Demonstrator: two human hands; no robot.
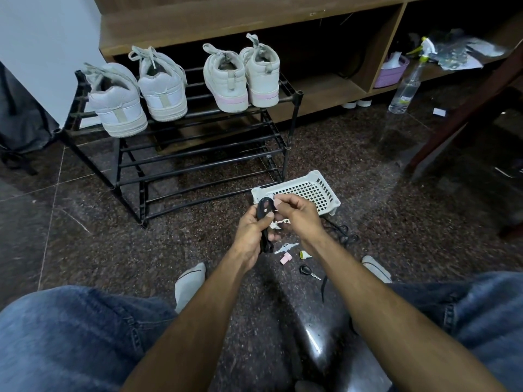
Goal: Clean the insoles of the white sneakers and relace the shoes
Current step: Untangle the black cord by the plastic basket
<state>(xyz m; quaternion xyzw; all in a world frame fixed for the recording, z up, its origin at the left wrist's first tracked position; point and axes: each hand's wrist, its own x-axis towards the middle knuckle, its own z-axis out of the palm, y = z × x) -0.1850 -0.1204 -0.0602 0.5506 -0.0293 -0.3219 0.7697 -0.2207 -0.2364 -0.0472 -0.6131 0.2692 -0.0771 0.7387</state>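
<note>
Shoe rack [181, 165]: I see a black tiered rack on the dark speckled floor, carrying four sneakers on its top tier, heels toward me; the lower tiers hold nothing I can make out.
White sneakers [135, 94]: the left pair, laced, stands side by side at the rack's left end.
Pink-trimmed sneakers [240, 77]: a second pale pair with a pink sole band sits at the rack's right end, just beside the first pair.
Left hand [252, 230]: fingers curled round a black strap [264, 222] that loops above the fist and hangs below it.
Right hand [297, 215]: fingertips pinch something small and pale next to the strap's loop; a little metal piece dangles under it. I cannot tell what it is.
White basket [325, 190]: a perforated plastic tray on the floor just behind my hands; its visible part shows only bare mesh.
Floor bits: keys [285, 247], a pink piece [285, 259], a yellow-and-white cap [304, 254] and a black-headed key [308, 271] lie below the hands.
Purple basket [392, 70]: on the wooden shelf, holding something pale I can't identify.
Spray bottle [406, 86]: clear, upright on the floor near the shelf.
</note>
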